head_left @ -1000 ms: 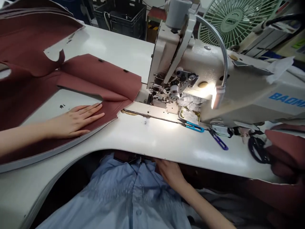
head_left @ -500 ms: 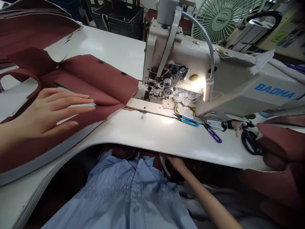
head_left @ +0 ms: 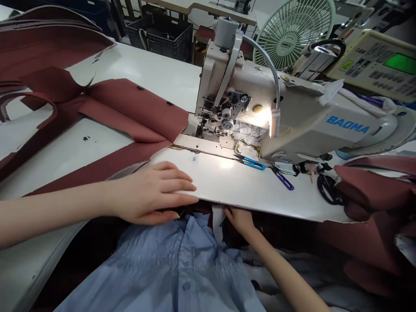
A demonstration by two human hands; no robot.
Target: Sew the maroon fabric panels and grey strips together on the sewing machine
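Head camera: left hand (head_left: 152, 193) at front edge of white sewing table (head_left: 214, 184), fingers pressed together, lightly curled, nothing held. Right hand (head_left: 239, 219) below table edge, fingers bunched against dark cloth; pinch cannot be told. Maroon fabric panel (head_left: 130, 113) lying on table, tip just beside presser foot (head_left: 208, 128) of BAOMA sewing machine (head_left: 240, 86), not visibly under it; stitching done so far cannot be told. Second maroon heap (head_left: 370, 190) at right, unhandled. Count: two hands, one machine, two maroon heaps, blue snips (head_left: 253, 164), purple snips (head_left: 282, 179), black-handled shears (head_left: 328, 189).
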